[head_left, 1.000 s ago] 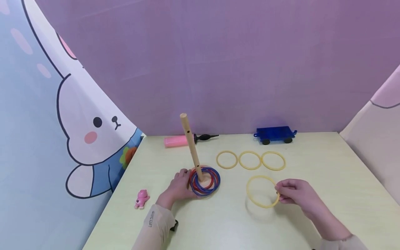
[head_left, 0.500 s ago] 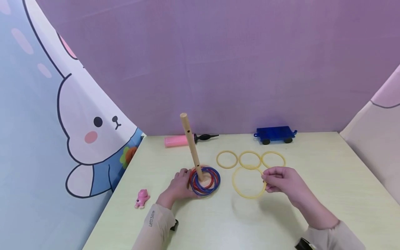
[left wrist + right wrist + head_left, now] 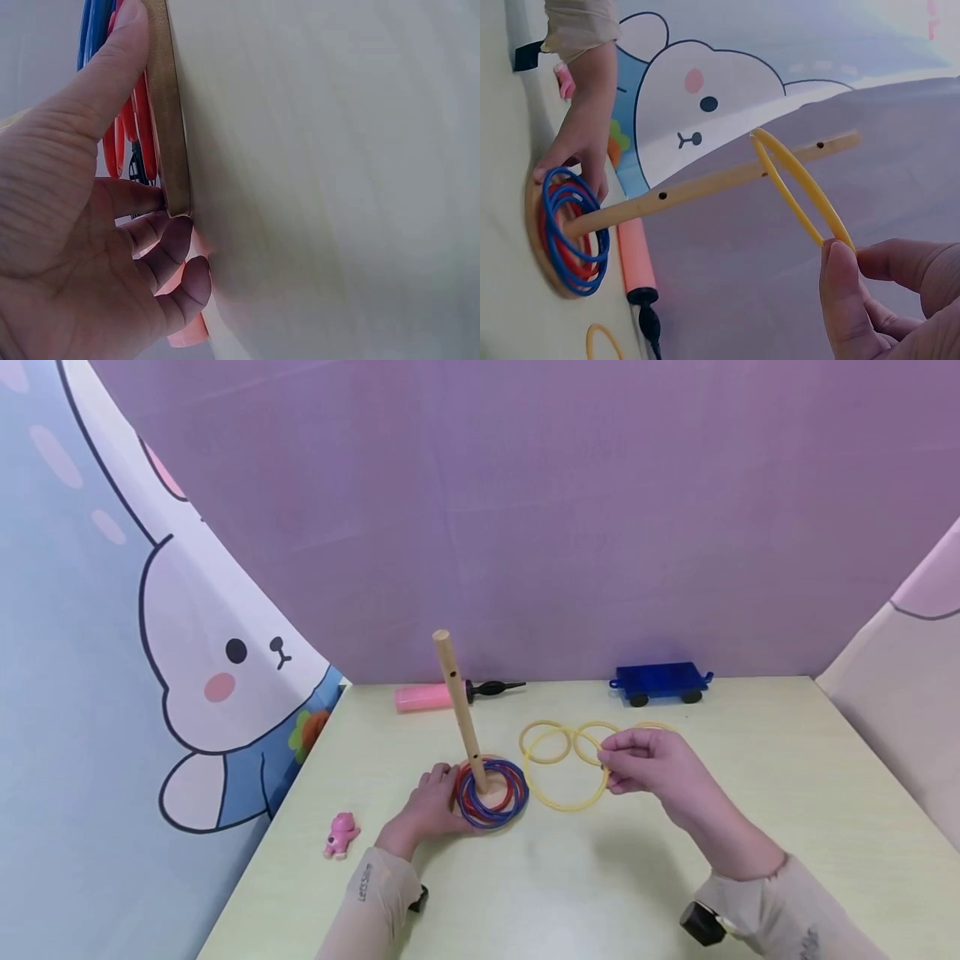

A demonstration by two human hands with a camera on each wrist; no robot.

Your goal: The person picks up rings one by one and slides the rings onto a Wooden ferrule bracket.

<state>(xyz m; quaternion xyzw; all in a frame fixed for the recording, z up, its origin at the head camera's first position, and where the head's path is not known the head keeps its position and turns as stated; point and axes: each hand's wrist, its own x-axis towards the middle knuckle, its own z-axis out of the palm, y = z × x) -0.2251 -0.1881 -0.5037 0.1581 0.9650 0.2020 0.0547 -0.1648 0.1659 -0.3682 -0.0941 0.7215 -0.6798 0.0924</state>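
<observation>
My left hand (image 3: 431,806) grips the edge of the round wooden base (image 3: 169,112), its thumb and fingers at the rim in the left wrist view. A tall wooden peg (image 3: 461,714) with small holes rises from that base. Blue rings (image 3: 604,259) and red rings lie stacked around its foot. Between thumb and fingers, my right hand (image 3: 648,768) pinches a yellow ring (image 3: 567,810), raised over the table to the right of the peg. Seen from the right wrist, this ring overlaps the peg's upper part.
Behind the held ring, three more yellow rings lie in a row, including the left one (image 3: 521,743); the hand partly covers the others. A pink pump (image 3: 423,697) and a blue toy wagon (image 3: 660,681) stand along the back. A pink figure (image 3: 341,836) lies at left.
My right hand has moved left and upward with the yellow ring, closer to the peg. The left hand stays at the base.
</observation>
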